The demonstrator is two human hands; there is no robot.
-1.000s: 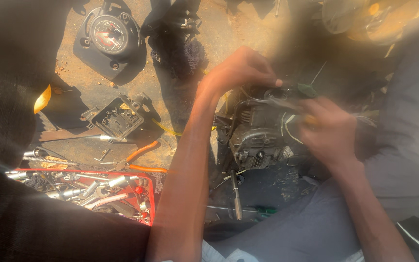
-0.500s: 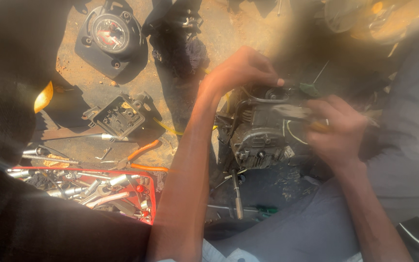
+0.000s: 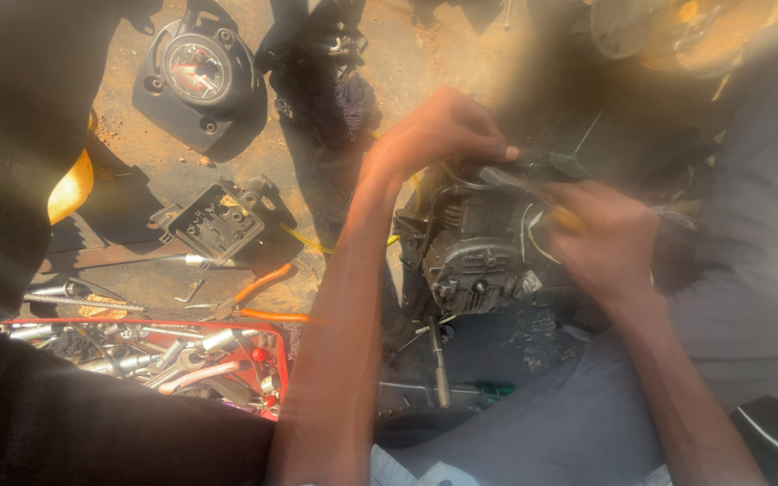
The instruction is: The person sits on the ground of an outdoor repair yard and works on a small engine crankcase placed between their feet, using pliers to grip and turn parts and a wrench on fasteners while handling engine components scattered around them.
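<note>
A grimy small engine [image 3: 474,256] sits on the dirt between my arms, with pale wires looping over its side. My left hand [image 3: 434,135] is curled over the engine's top, its fingers closed on a dark bar-shaped part [image 3: 533,171] there. My right hand [image 3: 605,238] is blurred against the engine's right side. It is closed around a thin tool with a yellow bit showing [image 3: 569,219]. The tool's tip is hidden.
A red tray [image 3: 276,360] of sockets and wrenches lies at lower left, orange-handled pliers [image 3: 263,286] just above it. A black square cover [image 3: 218,220] and a round black housing [image 3: 195,72] lie on the dirt. A socket extension [image 3: 439,360] and a green-handled screwdriver [image 3: 488,391] lie below the engine.
My right hand has shifted slightly along the engine's right side and stays blurred. My left hand keeps the same grip on the engine's top.
</note>
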